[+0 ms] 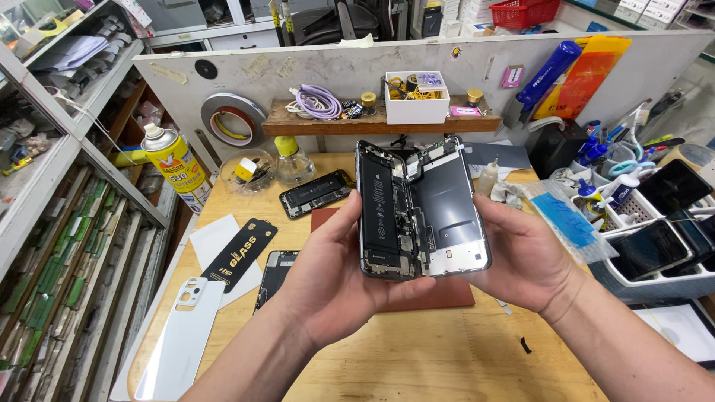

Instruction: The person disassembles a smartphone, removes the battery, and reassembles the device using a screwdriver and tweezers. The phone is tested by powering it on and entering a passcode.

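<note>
A wooden worktop (417,357) fills a cramped repair booth, closed at the back by a pale partition (335,74) carrying a small wooden shelf (328,119), and flanked on the left by metal racks (67,223) stacked with flat parts. The right edge is crowded by a white basket (633,253) of dark handsets and bottles, while the near edge of the worktop lies bare between the two forearms. On the left side rest a white back cover (182,335), a black card (238,253) on a white sheet, and a yellow spray can (175,160) standing near the rack. A reddish mat (447,294) lies at the centre, with a second opened handset (314,193) beyond it and a glass bowl (249,171) and a small flask (293,160) farther back. Above the mat, lifted clear of the surface, an opened phone (421,208) is spread like a book, battery side to the left and screen panel to the right. The left hand (331,275) cups the battery half from below, thumb curled along its edge; the right hand (521,257) grips the screen half, thumb pressed near its lower corner.
</note>
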